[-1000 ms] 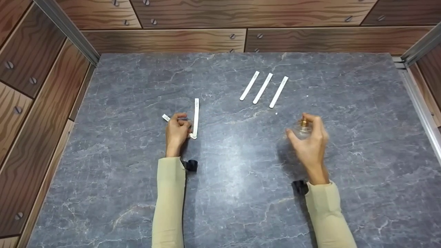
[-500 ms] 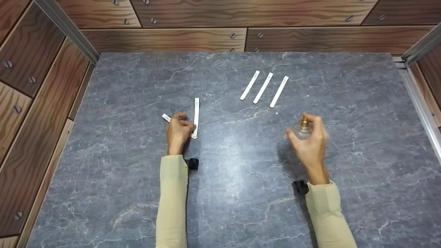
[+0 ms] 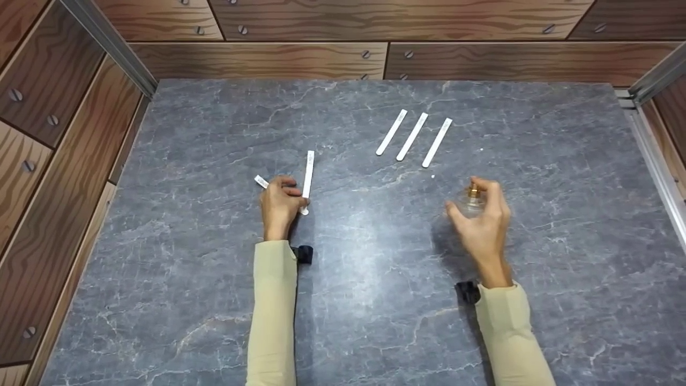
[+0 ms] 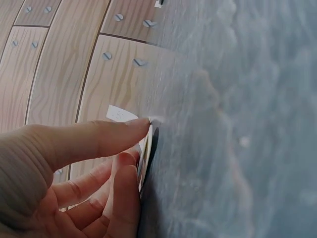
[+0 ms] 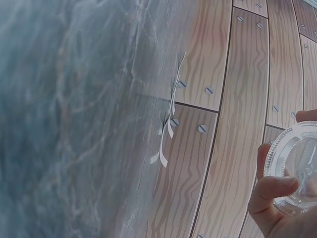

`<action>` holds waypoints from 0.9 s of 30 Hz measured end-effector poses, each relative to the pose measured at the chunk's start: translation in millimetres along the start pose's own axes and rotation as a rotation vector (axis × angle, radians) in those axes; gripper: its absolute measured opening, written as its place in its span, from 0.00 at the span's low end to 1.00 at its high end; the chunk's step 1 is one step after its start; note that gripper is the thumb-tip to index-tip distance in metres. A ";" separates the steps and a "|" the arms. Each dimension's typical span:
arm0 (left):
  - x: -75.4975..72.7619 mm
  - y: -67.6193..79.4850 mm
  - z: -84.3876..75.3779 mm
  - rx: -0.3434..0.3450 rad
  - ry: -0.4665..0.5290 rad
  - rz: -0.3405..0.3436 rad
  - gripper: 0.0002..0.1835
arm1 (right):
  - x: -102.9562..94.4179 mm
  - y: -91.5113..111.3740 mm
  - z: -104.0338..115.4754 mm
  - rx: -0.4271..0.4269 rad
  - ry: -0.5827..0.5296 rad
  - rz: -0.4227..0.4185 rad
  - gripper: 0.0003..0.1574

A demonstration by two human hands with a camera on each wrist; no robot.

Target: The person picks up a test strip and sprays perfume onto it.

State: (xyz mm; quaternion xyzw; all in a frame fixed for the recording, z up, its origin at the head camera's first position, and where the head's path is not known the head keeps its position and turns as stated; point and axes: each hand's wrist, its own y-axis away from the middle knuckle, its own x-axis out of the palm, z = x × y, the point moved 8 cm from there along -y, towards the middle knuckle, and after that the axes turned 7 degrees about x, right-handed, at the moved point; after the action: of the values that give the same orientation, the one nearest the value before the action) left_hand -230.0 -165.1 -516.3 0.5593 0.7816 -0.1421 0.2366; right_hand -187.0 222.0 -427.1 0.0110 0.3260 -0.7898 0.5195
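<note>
My left hand (image 3: 278,206) is at the left of the table, its thumb over the lower end of a white perfume test strip (image 3: 309,174). A second test strip (image 3: 260,181) pokes out left of that hand, the rest hidden under it. In the left wrist view, thumb and fingers pinch strip ends edge-on, with a printed tip (image 4: 119,114) showing beyond; how many strips lie between them I cannot tell. My right hand (image 3: 486,225) grips a clear glass perfume bottle (image 5: 277,163) above the table, index finger at its gold sprayer (image 3: 473,190).
Three more test strips (image 3: 411,137) lie slanted side by side at the back, right of centre. Small white specks dot the grey marbled table (image 3: 375,321) near them. Wood-patterned walls (image 3: 257,60) stand behind and at the sides.
My left hand has shifted slightly right, and its thumb has come over the lower end of the right-hand strip. My right hand with the bottle stays put.
</note>
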 end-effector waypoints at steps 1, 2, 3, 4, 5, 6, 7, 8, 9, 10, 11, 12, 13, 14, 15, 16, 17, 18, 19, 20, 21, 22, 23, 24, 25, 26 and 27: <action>-0.5 0.2 0.1 0.000 -0.004 -0.002 0.25 | 0.1 0.1 0.0 0.000 -0.002 0.001 0.32; -0.8 0.7 0.2 -0.002 -0.004 -0.004 0.24 | 0.2 0.3 0.2 0.001 -0.005 0.002 0.32; -1.0 1.0 0.2 -0.003 -0.005 -0.006 0.23 | 0.3 0.3 0.3 0.001 -0.007 0.004 0.32; -1.2 1.5 0.2 -0.003 -0.008 -0.008 0.23 | 0.1 0.1 0.4 0.000 -0.011 0.003 0.31; -1.2 1.9 0.0 -0.004 -0.010 -0.009 0.23 | 0.0 -0.1 0.5 -0.001 -0.012 0.004 0.31; -1.2 2.2 -0.1 -0.005 -0.012 -0.011 0.22 | -0.2 -0.3 0.4 0.000 -0.014 0.002 0.31; -1.2 2.6 -0.4 -0.006 -0.015 -0.014 0.22 | -0.4 -0.5 0.4 0.000 -0.015 0.001 0.31; -1.1 3.0 -0.8 -0.007 -0.016 -0.017 0.21 | -0.5 -0.7 0.2 -0.002 -0.012 0.001 0.31; -1.1 3.0 -1.1 -0.005 -0.018 -0.020 0.21 | -0.7 -0.9 0.2 -0.005 -0.011 0.002 0.31; -0.9 3.2 -1.8 -0.005 -0.020 -0.022 0.20 | -0.9 -1.0 -0.3 -0.007 -0.009 0.002 0.31; -0.7 3.4 -2.4 -0.004 -0.018 -0.024 0.20 | -0.9 -1.0 -0.5 -0.010 -0.006 0.006 0.31; -0.3 3.6 -3.1 -0.002 -0.016 -0.026 0.19 | -1.2 -1.0 -1.0 -0.011 -0.005 0.004 0.31; 0.0 3.8 -3.7 -0.002 -0.015 -0.027 0.19 | -1.4 -0.9 -1.0 -0.015 -0.002 0.007 0.30; 0.6 3.9 -4.3 -0.001 -0.014 -0.026 0.18 | -1.7 -0.8 -1.1 -0.017 0.000 0.008 0.30; 1.3 4.0 -5.1 0.000 -0.017 -0.024 0.18 | -2.3 -0.7 -1.2 -0.016 0.001 0.005 0.31; 1.6 4.3 -5.5 -0.001 -0.023 -0.022 0.17 | -2.2 -0.5 -1.1 -0.017 0.005 0.005 0.31; 1.9 4.2 -5.8 0.001 -0.029 -0.020 0.17 | -2.2 -0.4 -0.6 -0.018 0.007 0.004 0.31; 2.2 4.4 -6.2 0.001 -0.037 -0.017 0.17 | -2.5 -0.3 -0.5 -0.016 0.008 -0.001 0.31; 2.6 4.2 -6.6 0.003 -0.046 -0.013 0.16 | -2.5 -0.3 -0.2 -0.014 0.008 -0.004 0.31; 3.1 4.2 -6.9 0.004 -0.054 -0.009 0.16 | -2.6 -0.3 -0.2 -0.012 0.010 -0.008 0.31; 3.7 4.2 -7.2 0.004 -0.063 -0.005 0.16 | -2.7 -0.3 -0.2 -0.008 0.012 -0.013 0.31; 4.2 4.2 -7.5 0.002 -0.070 -0.002 0.16 | -2.6 -0.3 0.0 -0.010 0.015 -0.011 0.30; 4.6 4.2 -7.9 0.001 -0.078 0.000 0.15 | -2.3 -0.3 0.1 -0.009 0.015 -0.011 0.30; 5.3 4.3 -8.4 0.001 -0.087 0.004 0.15 | -2.2 -0.4 0.0 -0.007 0.014 -0.014 0.31; 5.9 4.5 -8.9 -0.001 -0.096 0.009 0.15 | -1.9 -0.4 0.1 -0.009 0.016 -0.011 0.30; 6.3 4.7 -9.5 -0.001 -0.106 0.011 0.14 | -1.9 -0.4 0.0 -0.009 0.017 -0.012 0.31; 7.0 5.0 -10.3 0.001 -0.113 0.016 0.14 | -1.9 -0.3 0.1 -0.008 0.013 -0.013 0.30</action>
State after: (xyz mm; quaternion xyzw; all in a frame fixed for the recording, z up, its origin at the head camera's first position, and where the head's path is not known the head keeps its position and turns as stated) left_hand -229.3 -152.8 -511.0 0.5568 0.7625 -0.1721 0.2811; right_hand -186.4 223.5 -426.2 0.0119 0.3328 -0.7916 0.5123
